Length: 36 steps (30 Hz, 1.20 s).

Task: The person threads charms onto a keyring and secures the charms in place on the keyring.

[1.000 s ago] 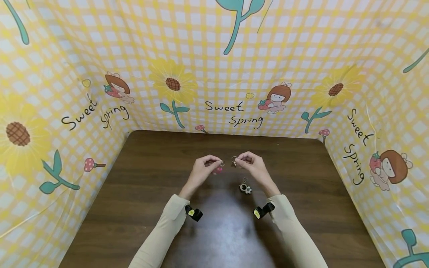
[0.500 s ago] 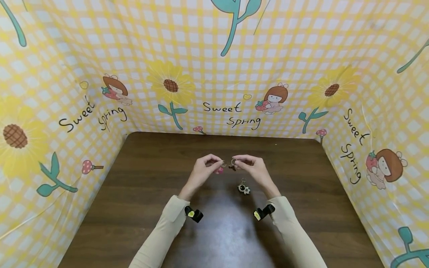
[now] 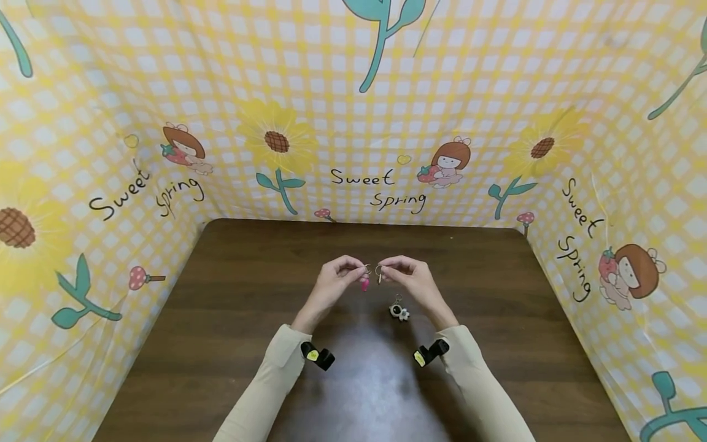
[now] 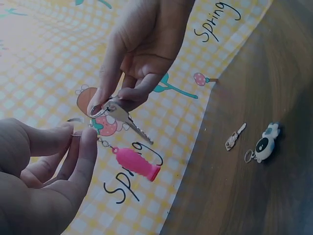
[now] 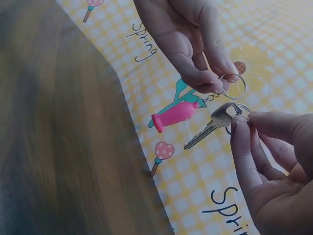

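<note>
My left hand [image 3: 338,274] pinches the split ring [image 5: 234,86] of a keychain between thumb and forefinger. From its short chain hangs a pink figure-shaped charm [image 4: 137,163]. Facing it, my right hand [image 3: 413,277] pinches another metal ring [image 4: 98,111] that carries a silver key [image 5: 212,122], whose blade slants downward. The two rings are close together above the table, overlapping nothing in the head view. Below my right hand, a white astronaut keychain [image 3: 399,312] with a black visor lies on the table.
A loose key [image 4: 235,137] lies on the brown wooden table [image 3: 248,344] beside the astronaut keychain. Yellow checked cloth [image 3: 353,135] walls the table at the back and both sides.
My hands have come slightly closer, narrowing the gap between the rings. The key has turned in my right fingers, and the pink charm now hangs more visibly below my left fingers.
</note>
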Tool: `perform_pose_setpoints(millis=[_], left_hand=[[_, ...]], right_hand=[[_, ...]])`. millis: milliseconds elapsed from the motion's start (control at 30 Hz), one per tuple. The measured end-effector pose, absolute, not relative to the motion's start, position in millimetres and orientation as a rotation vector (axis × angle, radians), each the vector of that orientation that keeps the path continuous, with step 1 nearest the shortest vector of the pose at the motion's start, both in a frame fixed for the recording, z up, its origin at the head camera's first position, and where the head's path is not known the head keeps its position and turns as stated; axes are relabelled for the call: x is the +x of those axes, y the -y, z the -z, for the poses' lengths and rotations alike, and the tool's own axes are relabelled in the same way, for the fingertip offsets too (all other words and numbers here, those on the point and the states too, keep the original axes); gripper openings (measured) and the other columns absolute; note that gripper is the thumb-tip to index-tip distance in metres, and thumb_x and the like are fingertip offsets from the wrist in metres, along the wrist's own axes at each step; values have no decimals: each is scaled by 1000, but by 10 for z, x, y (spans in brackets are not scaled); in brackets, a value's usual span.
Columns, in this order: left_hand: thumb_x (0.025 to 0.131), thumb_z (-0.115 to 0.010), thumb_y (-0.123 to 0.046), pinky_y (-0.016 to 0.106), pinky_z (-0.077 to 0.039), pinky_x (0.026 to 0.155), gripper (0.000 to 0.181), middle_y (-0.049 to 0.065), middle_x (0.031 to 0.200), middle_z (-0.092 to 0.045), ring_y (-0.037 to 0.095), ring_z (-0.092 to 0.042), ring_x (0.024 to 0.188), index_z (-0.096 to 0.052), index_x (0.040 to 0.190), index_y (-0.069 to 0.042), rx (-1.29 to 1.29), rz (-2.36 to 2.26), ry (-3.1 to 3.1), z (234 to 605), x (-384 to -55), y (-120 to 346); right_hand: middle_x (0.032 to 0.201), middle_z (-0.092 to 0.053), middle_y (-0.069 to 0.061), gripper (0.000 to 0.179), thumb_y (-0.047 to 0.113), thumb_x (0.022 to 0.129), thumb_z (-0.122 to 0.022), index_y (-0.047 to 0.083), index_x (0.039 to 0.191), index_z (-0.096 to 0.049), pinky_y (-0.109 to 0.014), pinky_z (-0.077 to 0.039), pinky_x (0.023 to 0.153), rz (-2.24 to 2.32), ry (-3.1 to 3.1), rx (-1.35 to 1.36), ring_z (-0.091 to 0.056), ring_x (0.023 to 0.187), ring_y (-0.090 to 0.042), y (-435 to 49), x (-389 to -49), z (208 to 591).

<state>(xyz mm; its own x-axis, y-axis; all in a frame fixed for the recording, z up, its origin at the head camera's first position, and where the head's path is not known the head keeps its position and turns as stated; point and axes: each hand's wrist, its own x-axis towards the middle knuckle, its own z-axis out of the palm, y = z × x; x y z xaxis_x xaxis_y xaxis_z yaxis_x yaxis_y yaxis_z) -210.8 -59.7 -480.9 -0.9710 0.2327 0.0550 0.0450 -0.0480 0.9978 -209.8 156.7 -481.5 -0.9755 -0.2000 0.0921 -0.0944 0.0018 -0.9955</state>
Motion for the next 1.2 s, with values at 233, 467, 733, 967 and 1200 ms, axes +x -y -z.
perform_pose_setpoints(millis=[233,467,733,967,1200], left_hand=[[103,-65,2,42,-59,95,11,9,98,-70,12,-71,86,-66,109,10,307,-2182,-2033,4819,-2121,587],[103,-65,3,38,-60,93,11,7,98,-70,12,-69,85,-67,109,11,309,-2201,-2022,4826,-2145,583],[102,-63,6,26,-60,82,13,7,92,-67,13,-70,81,-64,110,16,305,-2243,-1951,4852,-2157,591],[101,-67,4,27,-61,80,13,5,90,-69,12,-69,79,-66,108,15,290,-2253,-1986,4851,-2157,591],[101,-68,3,25,-60,82,13,4,92,-70,11,-69,81,-67,108,14,266,-2265,-1982,4843,-2162,592]], right_hand=[[98,-76,-8,22,-1,101,-69,-15,118,-69,-42,-62,88,2125,-2172,-296,-74,85,-10,-1531,-2090,4827],[100,-74,-16,20,-1,102,-67,-15,116,-68,-29,-61,80,2073,-2220,-340,-72,82,-8,-1513,-2092,4831],[101,-74,-21,19,-4,102,-66,-16,116,-68,-26,-60,79,2053,-2230,-361,-70,82,-7,-1480,-2082,4843],[100,-73,-20,18,-3,102,-65,-16,115,-68,-25,-60,79,2012,-2235,-391,-70,81,-6,-1456,-2079,4831],[99,-74,-20,17,-4,102,-66,-16,113,-68,-24,-59,77,2016,-2231,-385,-70,80,-7,-1436,-2084,4814]])
